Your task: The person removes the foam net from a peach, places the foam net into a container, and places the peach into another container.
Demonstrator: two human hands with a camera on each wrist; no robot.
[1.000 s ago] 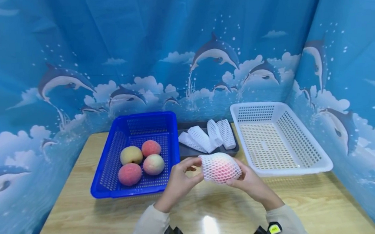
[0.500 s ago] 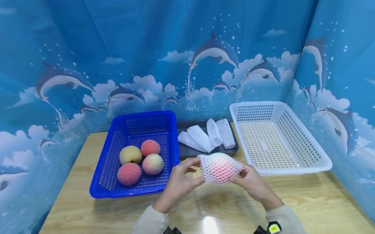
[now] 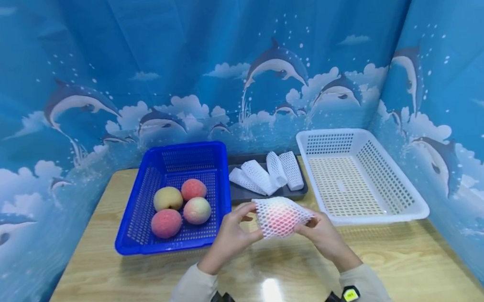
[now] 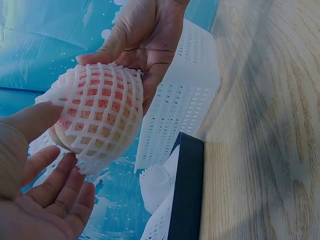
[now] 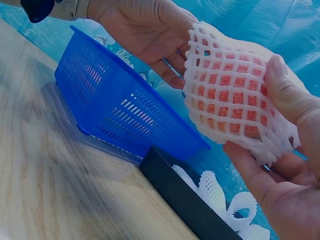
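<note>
A pink and pale peach (image 3: 280, 218) sits inside a white foam net sleeve (image 5: 235, 65), held above the table between both hands. My left hand (image 3: 234, 235) pinches the sleeve's left edge between thumb and fingers. At the right end, my right hand (image 3: 325, 239) pinches the sleeve, its thumb (image 5: 281, 82) pressed on the mesh. The left wrist view shows the net stretched around the fruit, with part of the peach bare near the left hand's fingers.
A blue basket (image 3: 136, 249) with several peaches stands at the left. Behind the hands, a dark tray (image 3: 239, 197) holds several foam sleeves (image 3: 258, 177). The white basket (image 3: 417, 207) is at the right, on the wooden table (image 3: 121, 296). A dolphin-print curtain surrounds the table.
My right fingers have shifted from the peach's side to the sleeve's right end, and the mesh now reaches further right over the fruit. The left hand keeps its pinch, nearly still.
</note>
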